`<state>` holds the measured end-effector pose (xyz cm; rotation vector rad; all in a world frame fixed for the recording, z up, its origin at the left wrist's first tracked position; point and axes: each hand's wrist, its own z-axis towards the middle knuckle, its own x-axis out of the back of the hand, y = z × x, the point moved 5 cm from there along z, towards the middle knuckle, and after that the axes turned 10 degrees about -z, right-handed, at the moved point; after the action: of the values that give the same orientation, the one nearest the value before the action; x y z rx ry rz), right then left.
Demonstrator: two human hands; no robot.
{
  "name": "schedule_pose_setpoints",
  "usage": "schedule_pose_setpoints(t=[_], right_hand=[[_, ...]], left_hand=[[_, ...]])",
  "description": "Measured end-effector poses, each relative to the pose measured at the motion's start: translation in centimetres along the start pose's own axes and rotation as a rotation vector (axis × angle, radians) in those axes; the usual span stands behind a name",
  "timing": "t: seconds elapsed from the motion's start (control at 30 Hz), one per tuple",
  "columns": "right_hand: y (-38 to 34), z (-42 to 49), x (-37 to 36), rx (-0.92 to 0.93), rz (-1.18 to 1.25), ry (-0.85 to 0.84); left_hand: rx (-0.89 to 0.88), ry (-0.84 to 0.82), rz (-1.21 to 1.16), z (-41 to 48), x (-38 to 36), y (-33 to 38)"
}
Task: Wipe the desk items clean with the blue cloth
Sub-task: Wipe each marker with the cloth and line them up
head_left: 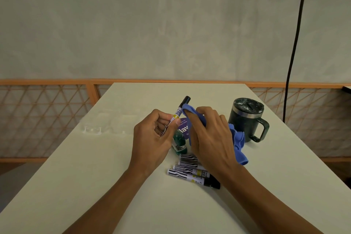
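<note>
Left hand [153,135] pinches marker [179,112] by lower barrel; right hand [210,135] grips blue cloth [187,109], fingertip-wrapped, against marker's upper barrel. Risk: hard rub levers marker from light pinch; cloth tail dangling right of that hand, beside mug [245,118], may snag handle.

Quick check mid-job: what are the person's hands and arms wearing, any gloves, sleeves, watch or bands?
The left hand and the right hand are ungloved. Both forearms are bare to the bottom edge of the frame, with no sleeve or cuff in view. Neither wrist shows a watch or band. A metallic glint on the left hand may be a ring; too small to tell.
</note>
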<state>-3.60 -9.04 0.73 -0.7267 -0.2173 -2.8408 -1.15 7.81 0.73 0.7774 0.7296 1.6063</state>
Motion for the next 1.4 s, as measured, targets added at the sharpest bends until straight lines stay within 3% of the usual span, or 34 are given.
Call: schedule_pose_setpoints(t=[0.13, 0.27, 0.4, 0.63, 0.73, 0.9, 1.1, 1.27, 1.4], right_hand=[[1.2, 0.6, 0.1, -0.091, 0.007, -0.012], [0.2, 0.1, 0.1, -0.012, 0.019, -0.01], [1.4, 0.6, 0.3, -0.069, 0.055, 0.001], [1.7, 0.6, 0.0, -0.011, 0.001, -0.022], [2.1, 0.7, -0.1, -0.061, -0.014, -0.05], [0.6, 0.5, 0.2, 0.028, 0.034, -0.119], [2.4, 0.7, -0.2, -0.088, 0.036, -0.072], [0.9, 0.3, 0.0, 0.004, 0.028, -0.054], [0.6, 0.8, 0.2, -0.042, 0.09, -0.021]], left_hand=[[-0.012, -0.008, 0.014, 0.0, -0.2, 0.0], [-0.017, 0.007, 0.024, 0.1, 0.1, -0.5], [-0.012, 0.011, 0.019, 0.2, 0.3, -0.6], [0.032, 0.022, -0.03, 0.5, 0.6, -1.0], [0.029, 0.021, -0.023, 0.6, 0.6, -1.0], [0.051, 0.019, -0.045, 0.6, 0.8, -1.4], [0.018, -0.003, 0.013, 0.5, 0.4, -1.5], [0.01, 0.019, 0.022, 0.6, 0.8, -1.7], [0.0, 0.026, 0.033, 0.7, 0.9, -1.7]])
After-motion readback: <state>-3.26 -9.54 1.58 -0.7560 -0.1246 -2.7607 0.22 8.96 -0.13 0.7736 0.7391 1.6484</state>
